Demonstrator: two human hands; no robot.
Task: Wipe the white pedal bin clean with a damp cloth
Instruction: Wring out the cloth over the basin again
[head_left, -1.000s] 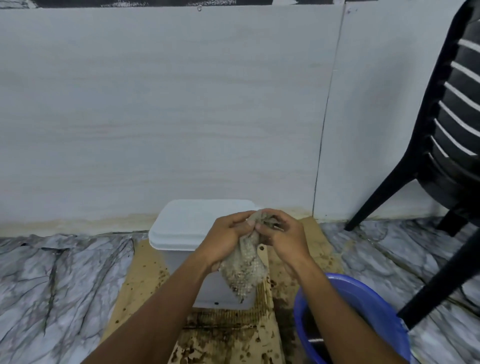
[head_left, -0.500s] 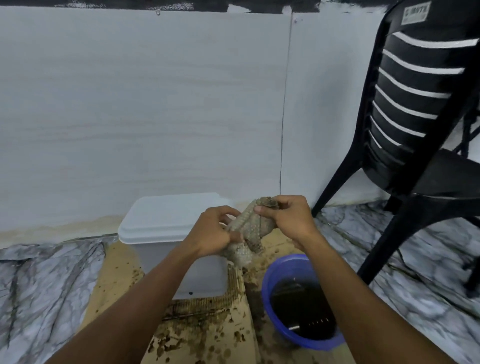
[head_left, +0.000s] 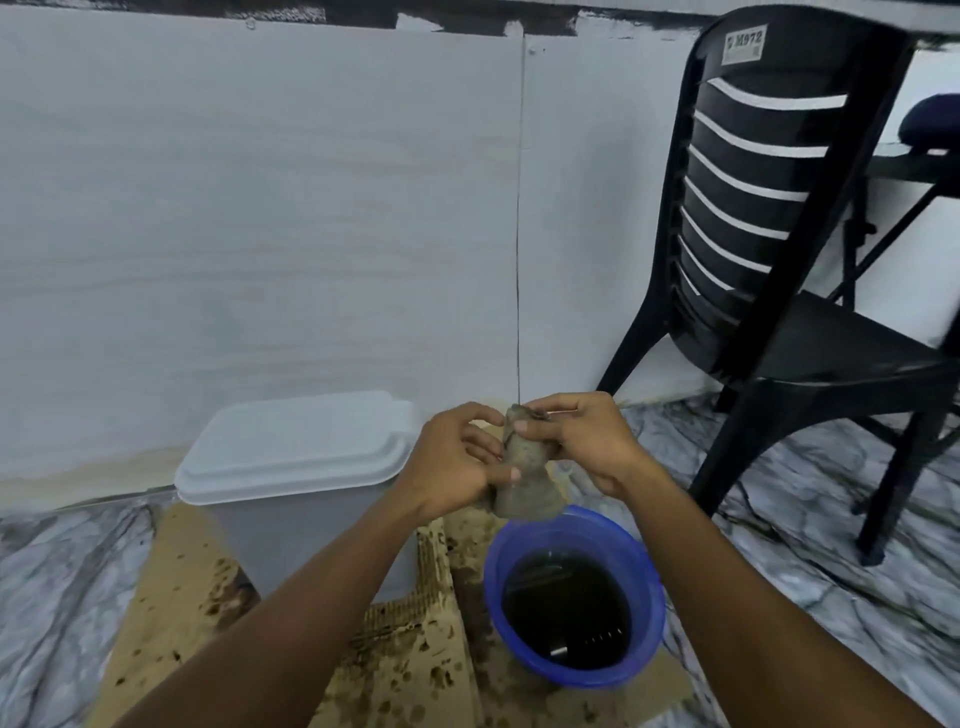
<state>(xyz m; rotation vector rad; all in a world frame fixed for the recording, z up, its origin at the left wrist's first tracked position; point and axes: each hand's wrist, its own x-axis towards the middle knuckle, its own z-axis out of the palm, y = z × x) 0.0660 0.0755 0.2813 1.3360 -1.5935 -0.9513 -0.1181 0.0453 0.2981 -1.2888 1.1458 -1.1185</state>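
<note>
Brown cloth (head_left: 525, 480): bumpy, bunched up, between both hands.
Left hand (head_left: 454, 462): curled round the cloth's lower part.
Right hand (head_left: 584, 436): pinching the cloth's top.
White bin (head_left: 296, 457): smooth boxy plastic, lid shut, just left of left hand.
Blue bowl (head_left: 655, 613): round, dark water, below both hands.

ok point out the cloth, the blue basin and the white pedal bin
cloth (head_left: 524, 493): head view, on its hanging lower part.
blue basin (head_left: 587, 674): head view, on its near outer wall.
white pedal bin (head_left: 296, 441): head view, on the middle of its lid.
</note>
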